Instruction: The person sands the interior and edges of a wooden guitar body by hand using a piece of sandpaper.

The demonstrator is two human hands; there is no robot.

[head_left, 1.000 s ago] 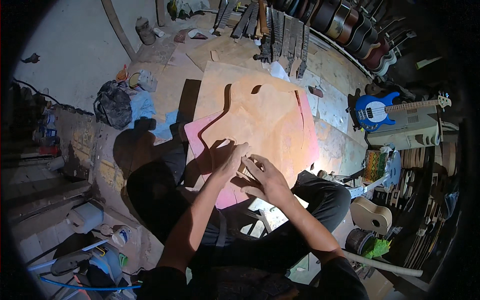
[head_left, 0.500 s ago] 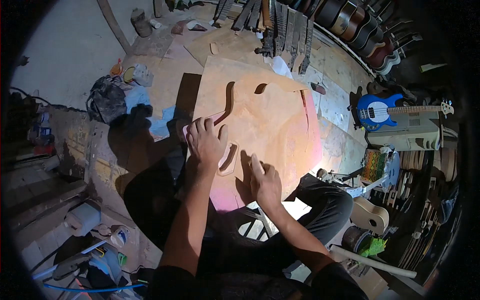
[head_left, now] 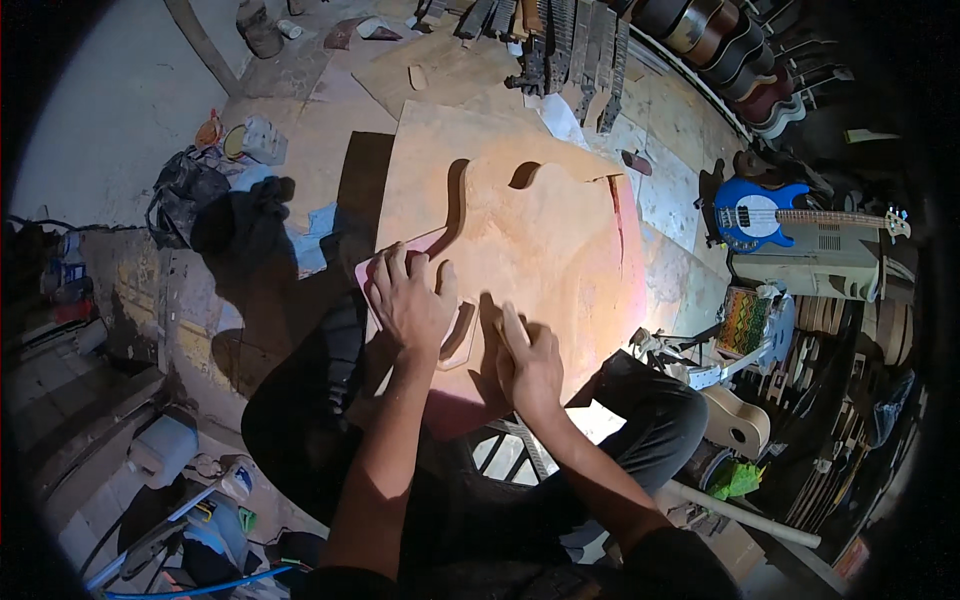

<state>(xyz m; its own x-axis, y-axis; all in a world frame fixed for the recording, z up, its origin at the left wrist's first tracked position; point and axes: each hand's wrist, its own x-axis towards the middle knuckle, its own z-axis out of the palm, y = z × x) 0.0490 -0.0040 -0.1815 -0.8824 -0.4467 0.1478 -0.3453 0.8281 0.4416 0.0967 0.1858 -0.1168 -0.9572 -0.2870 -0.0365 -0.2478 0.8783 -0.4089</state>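
Observation:
An unfinished wooden guitar body, pale orange-brown with curved horns and a cut-out slot, lies flat over my lap on a larger thin board with pink edges. My left hand rests on the body's left side, its fingers spread and lying flat beside the slot. My right hand is on the lower middle of the body, index finger stretched forward and the other fingers curled. A narrow tan edge shows under its fingers; what it is stays hidden. Both hands throw dark shadows on the wood.
A blue bass guitar and an unfinished acoustic guitar stand at the right. Several dark guitar necks lie on the far side. A black bag is at the left, a plastic jug at the lower left.
The view has shifted slightly. My left hand has slid a little toward the slot and covers more of its upper end. My right hand stays at nearly the same spot.

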